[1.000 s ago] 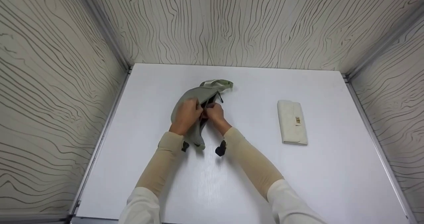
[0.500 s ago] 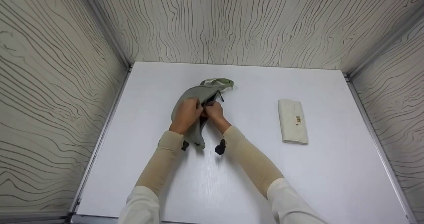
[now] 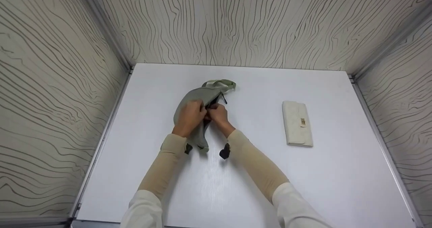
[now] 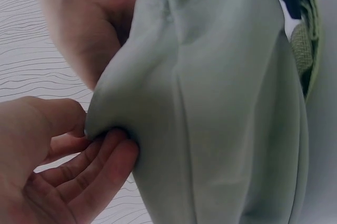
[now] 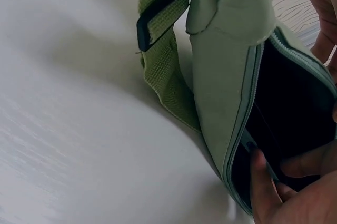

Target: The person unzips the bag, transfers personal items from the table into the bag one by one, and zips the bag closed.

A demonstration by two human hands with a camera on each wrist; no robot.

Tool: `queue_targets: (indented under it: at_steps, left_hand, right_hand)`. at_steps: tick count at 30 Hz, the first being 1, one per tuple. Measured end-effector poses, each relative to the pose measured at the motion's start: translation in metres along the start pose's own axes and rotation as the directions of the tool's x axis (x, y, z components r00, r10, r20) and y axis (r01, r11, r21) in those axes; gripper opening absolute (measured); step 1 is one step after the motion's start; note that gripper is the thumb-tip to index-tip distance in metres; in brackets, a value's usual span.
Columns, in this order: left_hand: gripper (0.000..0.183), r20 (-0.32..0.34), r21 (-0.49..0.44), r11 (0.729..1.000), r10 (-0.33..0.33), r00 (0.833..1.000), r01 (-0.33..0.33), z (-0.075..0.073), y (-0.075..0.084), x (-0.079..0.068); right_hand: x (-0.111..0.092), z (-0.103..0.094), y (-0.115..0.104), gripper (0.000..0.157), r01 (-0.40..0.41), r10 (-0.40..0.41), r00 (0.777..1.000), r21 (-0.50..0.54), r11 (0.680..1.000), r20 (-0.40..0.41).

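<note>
A sage-green waist bag [image 3: 194, 94] stands on the white table with its zipped mouth spread toward the right. The left hand [image 3: 191, 116] pinches the bag's edge between thumb and fingers, seen close in the left wrist view on the green fabric [image 4: 210, 76]. Inside the dark mouth are the fingers of the right hand [image 5: 295, 197], curled at a narrow inner zipper [image 5: 247, 140]; what the fingertips pinch there is partly hidden. Along the mouth run the main zipper's teeth [image 5: 253, 87]. A green webbing strap [image 5: 171, 76] with a dark buckle [image 5: 163, 16] hangs off one end.
A cream wallet [image 3: 297, 123] with a gold-coloured clasp lies on the right of the white table [image 3: 216, 187]. Wood-grain panels [image 3: 229, 25] enclose the table at the back and both sides. A black wrist-worn device [image 3: 224, 152] sticks out from the right wrist.
Very little differs: both hands stay at the bag's mouth, with the right fingers shifting slightly. The wallet has not moved; the view sways a little.
</note>
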State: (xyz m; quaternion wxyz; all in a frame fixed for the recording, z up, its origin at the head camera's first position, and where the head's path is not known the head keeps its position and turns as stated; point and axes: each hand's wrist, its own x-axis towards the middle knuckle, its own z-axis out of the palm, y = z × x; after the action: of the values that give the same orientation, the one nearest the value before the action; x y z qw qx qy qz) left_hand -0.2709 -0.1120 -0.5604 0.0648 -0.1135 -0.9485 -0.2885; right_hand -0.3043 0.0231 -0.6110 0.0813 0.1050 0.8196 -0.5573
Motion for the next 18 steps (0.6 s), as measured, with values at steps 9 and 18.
queue_targets:
  at_steps: [9, 18]
  left_hand:
    - [0.013, 0.009, -0.012, 1.000, -0.014, 1.000, 0.014, 0.0004, -0.0014, 0.0004]
    - [0.016, -0.021, -0.018, 1.000, 0.016, 1.000, -0.016, 0.0005, -0.0016, -0.0006]
  right_hand:
    - [0.0000, -0.0015, -0.0018, 0.033, 0.000, 0.001, 1.000, -0.032, 0.999, 0.024]
    - [-0.0019, -0.0029, -0.0020, 0.033, 0.018, -0.017, 0.999, -0.030, 0.999, 0.027]
